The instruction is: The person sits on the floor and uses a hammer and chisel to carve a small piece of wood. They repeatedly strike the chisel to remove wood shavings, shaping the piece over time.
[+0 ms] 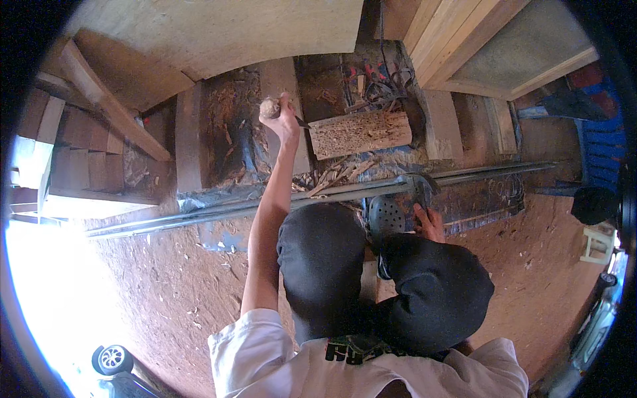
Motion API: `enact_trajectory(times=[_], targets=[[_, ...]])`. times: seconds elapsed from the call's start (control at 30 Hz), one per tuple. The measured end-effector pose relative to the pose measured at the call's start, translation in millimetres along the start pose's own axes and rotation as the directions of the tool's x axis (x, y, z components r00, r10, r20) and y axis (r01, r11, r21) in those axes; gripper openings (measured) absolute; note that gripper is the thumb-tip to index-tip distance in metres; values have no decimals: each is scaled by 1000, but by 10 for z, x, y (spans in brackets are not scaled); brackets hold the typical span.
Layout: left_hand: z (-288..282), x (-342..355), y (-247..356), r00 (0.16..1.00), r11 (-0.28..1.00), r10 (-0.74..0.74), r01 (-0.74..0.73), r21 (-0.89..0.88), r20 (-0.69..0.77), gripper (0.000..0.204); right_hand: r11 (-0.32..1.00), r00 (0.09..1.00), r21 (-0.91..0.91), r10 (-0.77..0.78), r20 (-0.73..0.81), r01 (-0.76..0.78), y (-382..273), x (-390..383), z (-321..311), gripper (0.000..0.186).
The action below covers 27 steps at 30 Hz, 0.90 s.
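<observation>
**Hand and Workpiece Positions at the Workbench**

The left hand is reaching far forward with the arm fully extended. Its fingers are closing in a fist around the light wooden handle of a chisel-type tool, whose dark blade is projecting to the right. The blade tip is lying just beside the left end of the pitted wood block, which is resting flat on the dark, chip-strewn bench. Whether tip and block are touching cannot be determined.

The right hand is resting near the body, well apart from the block, with fingers lying loosely spread against a dark perforated sandal. A long metal rail is running left to right between the two hands.
</observation>
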<state>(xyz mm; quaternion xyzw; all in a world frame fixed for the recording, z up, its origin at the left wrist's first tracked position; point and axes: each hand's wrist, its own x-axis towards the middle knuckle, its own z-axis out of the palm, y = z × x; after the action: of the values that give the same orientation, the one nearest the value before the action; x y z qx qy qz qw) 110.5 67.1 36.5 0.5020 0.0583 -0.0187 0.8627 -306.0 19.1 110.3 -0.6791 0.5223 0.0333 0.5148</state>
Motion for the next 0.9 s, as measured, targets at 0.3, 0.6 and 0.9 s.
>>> enact_trajectory(times=[0.3, 0.6, 0.9], targets=[[-87, 37, -76, 986, 998, 16, -25, 54, 164, 49, 993, 996, 85, -80, -24, 82, 187, 103, -10, 31], [-56, -132, -118, 984, 998, -4, -9, 69, 178, 51, 836, 899, -342, -432, 71, 429, 374, 86, -61, 59], [-73, -150, -169, 972, 971, 69, -117, 208, 226, 53, 904, 929, -215, -359, 92, 370, 286, 58, -54, 49]])
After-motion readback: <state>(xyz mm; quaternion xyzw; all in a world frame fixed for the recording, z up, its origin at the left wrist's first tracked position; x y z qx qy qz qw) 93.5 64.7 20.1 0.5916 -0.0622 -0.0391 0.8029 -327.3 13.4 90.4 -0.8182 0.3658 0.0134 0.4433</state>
